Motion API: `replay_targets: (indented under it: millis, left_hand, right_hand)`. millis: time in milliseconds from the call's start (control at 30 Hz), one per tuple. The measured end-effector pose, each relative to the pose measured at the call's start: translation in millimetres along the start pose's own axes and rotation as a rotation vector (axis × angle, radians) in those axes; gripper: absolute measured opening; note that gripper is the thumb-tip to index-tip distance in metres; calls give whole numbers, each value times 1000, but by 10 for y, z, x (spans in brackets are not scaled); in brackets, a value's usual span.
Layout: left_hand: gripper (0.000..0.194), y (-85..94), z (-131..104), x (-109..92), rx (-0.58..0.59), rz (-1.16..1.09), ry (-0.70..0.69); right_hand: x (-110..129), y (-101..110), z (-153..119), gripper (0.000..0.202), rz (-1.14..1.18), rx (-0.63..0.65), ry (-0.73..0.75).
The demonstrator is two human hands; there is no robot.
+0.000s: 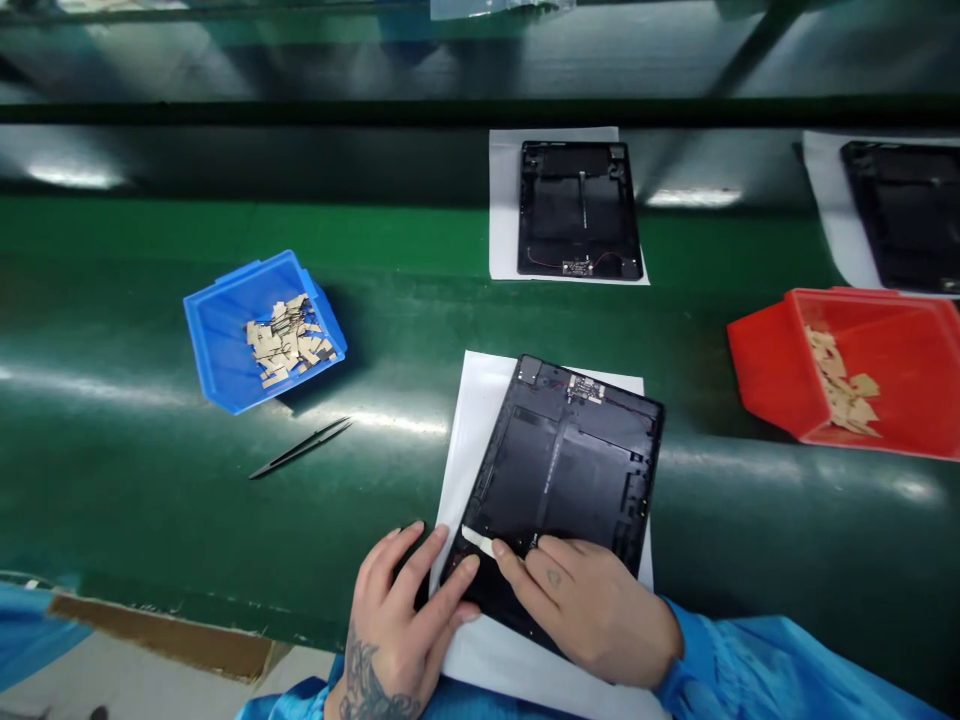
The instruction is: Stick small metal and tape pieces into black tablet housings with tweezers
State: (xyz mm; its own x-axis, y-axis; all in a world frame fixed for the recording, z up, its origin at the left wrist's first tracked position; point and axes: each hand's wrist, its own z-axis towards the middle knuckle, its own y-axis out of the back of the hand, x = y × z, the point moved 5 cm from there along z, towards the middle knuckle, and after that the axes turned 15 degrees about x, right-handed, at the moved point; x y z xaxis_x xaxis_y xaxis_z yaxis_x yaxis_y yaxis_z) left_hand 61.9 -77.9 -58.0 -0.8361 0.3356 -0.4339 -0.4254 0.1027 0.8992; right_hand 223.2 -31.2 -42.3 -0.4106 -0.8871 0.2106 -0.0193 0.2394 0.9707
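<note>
A black tablet housing (562, 470) lies tilted on a white sheet (472, 400), its small circuit board at the far edge. My left hand (409, 610) rests at the housing's near left corner with its fingers apart and nothing held. My right hand (585, 605) lies over the near part of the housing, fingers bent. A small white strip (478, 541) shows at its index fingertip, near the left edge of the housing; the fingers hide the strip's right end.
Black tweezers (300, 449) lie left of the housing. A blue bin (225, 350) holds small beige pieces; a red bin (900, 370) at right holds similar ones. Beyond, a second housing (600, 210) and a third (911, 215) lie on white sheets.
</note>
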Motion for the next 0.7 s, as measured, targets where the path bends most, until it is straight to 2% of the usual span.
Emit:
replay_targets:
  millis: [700]
  left_hand:
    - [33, 2, 8, 14, 49, 76, -74]
  right_hand:
    - [102, -3, 66, 40, -1, -36, -38]
